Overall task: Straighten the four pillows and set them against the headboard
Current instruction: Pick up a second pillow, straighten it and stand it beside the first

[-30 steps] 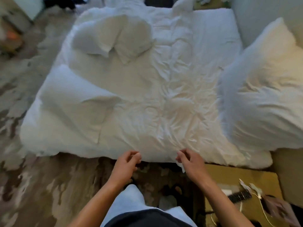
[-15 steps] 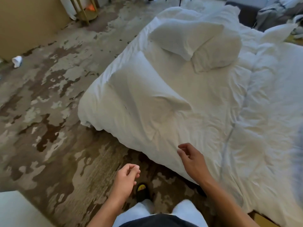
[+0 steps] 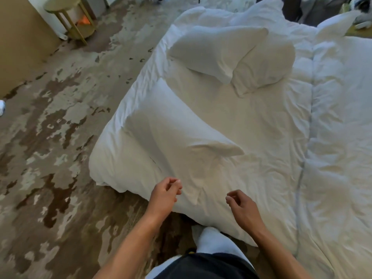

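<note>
Three white pillows lie on the white bed [image 3: 332, 137]. The nearest pillow [image 3: 173, 137] lies flat at the bed's near left corner. Farther up, a second pillow [image 3: 213, 51] overlaps a third pillow [image 3: 263, 67] beside it. My left hand [image 3: 164, 196] hovers over the bed's near edge, just below the nearest pillow, fingers loosely curled and holding nothing. My right hand [image 3: 242, 208] hovers to its right, also loosely curled and empty. A fourth pillow and the headboard are out of view.
Patterned brown and beige carpet [image 3: 50, 158] spreads to the left of the bed. A small round gold side table [image 3: 70, 19] stands at the far left by a tan wall. My legs [image 3: 211, 250] are at the bed's edge. Clutter lies at the far right top.
The view has swung left from the headboard end toward the foot of the bed. Both hands let go of the sheet edge and rose toward the nearest pillow.
</note>
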`<state>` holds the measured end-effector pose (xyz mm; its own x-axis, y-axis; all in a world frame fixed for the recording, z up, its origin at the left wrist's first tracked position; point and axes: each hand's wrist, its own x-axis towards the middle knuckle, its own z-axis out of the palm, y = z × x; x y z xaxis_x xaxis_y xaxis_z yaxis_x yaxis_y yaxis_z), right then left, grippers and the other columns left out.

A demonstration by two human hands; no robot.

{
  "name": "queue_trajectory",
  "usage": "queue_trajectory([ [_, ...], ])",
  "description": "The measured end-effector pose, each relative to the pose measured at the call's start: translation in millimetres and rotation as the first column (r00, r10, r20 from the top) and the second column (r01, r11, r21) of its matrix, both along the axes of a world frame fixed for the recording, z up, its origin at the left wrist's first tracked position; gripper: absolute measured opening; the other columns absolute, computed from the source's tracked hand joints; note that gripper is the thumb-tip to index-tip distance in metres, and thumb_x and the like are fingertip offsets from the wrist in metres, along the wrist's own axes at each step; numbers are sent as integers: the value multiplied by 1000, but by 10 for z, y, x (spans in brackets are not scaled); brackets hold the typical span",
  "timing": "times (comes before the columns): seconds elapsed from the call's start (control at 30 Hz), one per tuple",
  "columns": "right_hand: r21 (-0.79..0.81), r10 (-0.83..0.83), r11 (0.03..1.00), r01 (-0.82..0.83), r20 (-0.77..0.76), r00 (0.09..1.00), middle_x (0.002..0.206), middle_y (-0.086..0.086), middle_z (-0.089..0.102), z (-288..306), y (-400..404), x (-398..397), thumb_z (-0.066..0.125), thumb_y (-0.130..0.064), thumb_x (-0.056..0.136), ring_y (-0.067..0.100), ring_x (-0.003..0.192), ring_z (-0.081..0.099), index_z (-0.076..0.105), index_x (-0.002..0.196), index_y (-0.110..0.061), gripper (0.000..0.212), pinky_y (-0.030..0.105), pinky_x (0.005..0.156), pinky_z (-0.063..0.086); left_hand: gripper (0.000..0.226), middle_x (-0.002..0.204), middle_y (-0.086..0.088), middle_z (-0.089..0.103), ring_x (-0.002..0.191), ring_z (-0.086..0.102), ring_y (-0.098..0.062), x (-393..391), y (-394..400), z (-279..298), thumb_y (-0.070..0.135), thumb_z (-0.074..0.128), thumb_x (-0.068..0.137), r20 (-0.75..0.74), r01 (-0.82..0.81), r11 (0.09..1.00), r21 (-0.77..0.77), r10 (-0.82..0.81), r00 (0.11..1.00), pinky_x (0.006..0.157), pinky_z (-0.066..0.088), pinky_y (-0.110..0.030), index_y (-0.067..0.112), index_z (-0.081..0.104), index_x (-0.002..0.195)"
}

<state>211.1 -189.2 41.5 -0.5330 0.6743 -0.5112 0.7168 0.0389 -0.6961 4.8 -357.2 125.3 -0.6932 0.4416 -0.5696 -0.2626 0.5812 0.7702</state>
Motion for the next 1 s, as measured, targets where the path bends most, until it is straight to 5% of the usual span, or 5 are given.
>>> queue_trajectory([
  [0.27,21,5,1000,-4,-49,999,101,-6,71,-149,760,-1625,62,-37,101,15,96,68,68,120,-21,26,32,77,51,20,102,-2,73,101,70,-18,-1036,354,2,36,58,101,10,-31,987,-160,33,999,85,61,-42,20,70,100],
  [0.5,131,18,991,-42,176,984,151,13,48,-557,1491,-2738,59,-53,100,32,139,48,48,148,-15,62,48,110,44,34,118,0,67,102,63,-13,-2157,1509,-430,44,61,96,-157,328,907,-266,-376,913,93,53,-35,21,65,120],
  [0.8,44,8,998,-35,494,869,164,15,39,-1410,1915,-3497,32,-92,85,45,146,39,21,167,-29,103,53,116,37,60,171,-1,7,158,1,-26,-3551,2060,-1840,50,37,100,-181,669,281,-688,-959,217,120,17,-63,30,27,156],
  [0.9,74,-4,996,-42,536,844,151,15,56,-1438,1740,-3566,25,-98,80,42,136,52,27,164,-31,108,51,109,45,66,172,-2,-3,158,-6,-24,-3788,1693,-2044,49,36,101,-214,651,161,-742,-977,-2,118,14,-67,30,15,160],
  [1.0,116,-34,993,-37,562,827,138,14,61,-1309,1500,-3639,23,-99,79,37,125,61,43,156,-26,108,46,96,51,69,171,-6,5,158,3,-28,-3834,1484,-1991,49,42,97,-216,671,131,-730,-976,-43,119,16,-62,27,20,159],
])
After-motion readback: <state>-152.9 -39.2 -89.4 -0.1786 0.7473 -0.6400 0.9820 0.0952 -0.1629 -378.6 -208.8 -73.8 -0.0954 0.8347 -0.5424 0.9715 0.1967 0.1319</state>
